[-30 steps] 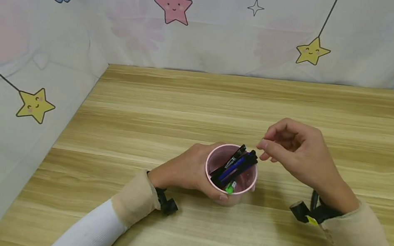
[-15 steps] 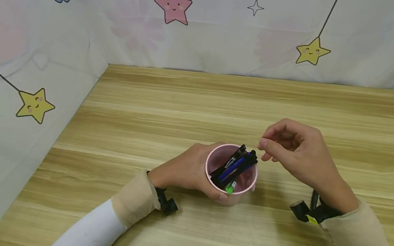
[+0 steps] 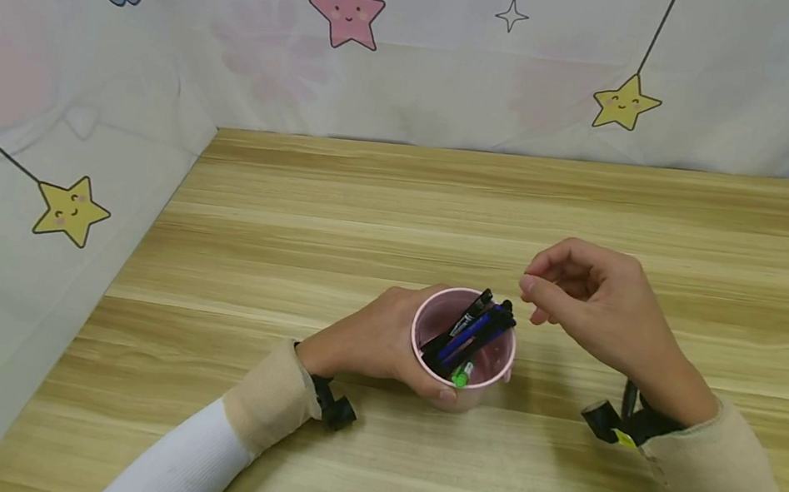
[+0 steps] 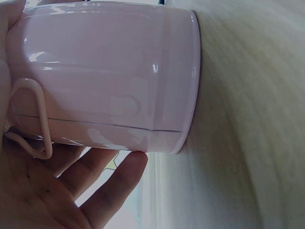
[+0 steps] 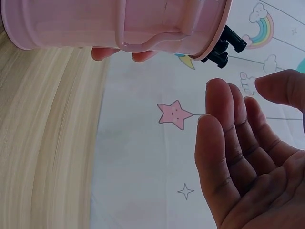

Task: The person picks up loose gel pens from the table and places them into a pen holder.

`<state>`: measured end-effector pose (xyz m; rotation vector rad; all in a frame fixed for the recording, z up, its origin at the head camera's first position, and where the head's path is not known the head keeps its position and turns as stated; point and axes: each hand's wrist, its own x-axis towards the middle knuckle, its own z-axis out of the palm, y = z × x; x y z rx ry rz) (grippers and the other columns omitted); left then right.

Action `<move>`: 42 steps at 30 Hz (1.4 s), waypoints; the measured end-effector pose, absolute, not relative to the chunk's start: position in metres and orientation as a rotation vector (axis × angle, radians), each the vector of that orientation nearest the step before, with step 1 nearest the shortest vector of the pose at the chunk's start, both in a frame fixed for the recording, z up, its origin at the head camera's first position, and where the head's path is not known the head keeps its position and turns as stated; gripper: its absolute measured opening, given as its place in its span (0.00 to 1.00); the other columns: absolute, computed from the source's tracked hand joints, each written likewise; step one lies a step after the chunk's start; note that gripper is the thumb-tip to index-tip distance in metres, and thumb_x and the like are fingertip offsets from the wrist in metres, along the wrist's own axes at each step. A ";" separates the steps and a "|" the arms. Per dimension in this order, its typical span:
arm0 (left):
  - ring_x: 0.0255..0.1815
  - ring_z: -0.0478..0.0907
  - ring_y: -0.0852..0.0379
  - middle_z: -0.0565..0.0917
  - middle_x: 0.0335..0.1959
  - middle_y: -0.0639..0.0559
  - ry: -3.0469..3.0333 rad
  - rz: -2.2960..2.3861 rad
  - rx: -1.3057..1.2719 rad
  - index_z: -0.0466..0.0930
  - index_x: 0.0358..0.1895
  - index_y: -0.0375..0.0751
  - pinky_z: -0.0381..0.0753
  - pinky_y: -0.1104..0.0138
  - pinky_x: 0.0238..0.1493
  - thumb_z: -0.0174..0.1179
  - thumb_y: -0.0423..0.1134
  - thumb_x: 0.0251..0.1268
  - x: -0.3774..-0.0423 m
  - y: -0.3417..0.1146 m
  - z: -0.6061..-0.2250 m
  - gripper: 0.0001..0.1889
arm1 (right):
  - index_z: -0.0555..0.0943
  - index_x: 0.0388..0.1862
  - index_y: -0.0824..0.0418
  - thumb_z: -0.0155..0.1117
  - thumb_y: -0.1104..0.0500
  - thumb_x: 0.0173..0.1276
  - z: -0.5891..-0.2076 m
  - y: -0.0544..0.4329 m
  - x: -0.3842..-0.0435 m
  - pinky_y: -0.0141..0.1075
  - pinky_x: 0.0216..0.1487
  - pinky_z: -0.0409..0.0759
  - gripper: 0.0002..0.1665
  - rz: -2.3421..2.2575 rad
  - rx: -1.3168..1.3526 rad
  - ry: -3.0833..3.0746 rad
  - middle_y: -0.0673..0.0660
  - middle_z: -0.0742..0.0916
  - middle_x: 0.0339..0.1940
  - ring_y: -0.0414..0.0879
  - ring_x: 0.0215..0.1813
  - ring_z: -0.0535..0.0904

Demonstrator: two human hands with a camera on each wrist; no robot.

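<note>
A pink cup (image 3: 467, 401) stands upright on the table and holds several pens (image 3: 470, 336), mostly black with a blue one among them. A green-tipped pen (image 3: 462, 376) leans at the near side of the rim. My left hand (image 3: 382, 333) grips the cup from its left, thumb along the near side. In the left wrist view a thin wire loop (image 4: 45, 117) shows on the cup's side, by the palm. My right hand (image 3: 598, 308) hovers just right of the rim, fingers loosely bent, holding nothing. Dark pen ends (image 5: 233, 39) poke past the rim in the right wrist view.
The wood-grain table (image 3: 338, 213) runs back to a pale cloth backdrop (image 3: 416, 89) printed with stars. The same cloth (image 3: 54, 299) hangs along the left side. Small black cameras (image 3: 338, 412) are strapped at both wrists.
My right hand has drifted very slightly, its fingertips drawing a little closer together. The left hand, cup and pens have stayed still.
</note>
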<state>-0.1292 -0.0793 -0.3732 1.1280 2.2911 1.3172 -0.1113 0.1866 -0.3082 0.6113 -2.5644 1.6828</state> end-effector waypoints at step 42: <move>0.54 0.79 0.67 0.82 0.55 0.65 2.300 1.320 1.145 0.71 0.70 0.56 0.79 0.68 0.56 0.84 0.52 0.34 -0.132 -0.077 -0.373 0.51 | 0.83 0.42 0.56 0.67 0.52 0.71 -0.308 0.191 -0.117 0.38 0.20 0.78 0.09 1.367 0.495 -2.765 0.51 0.87 0.27 0.45 0.22 0.82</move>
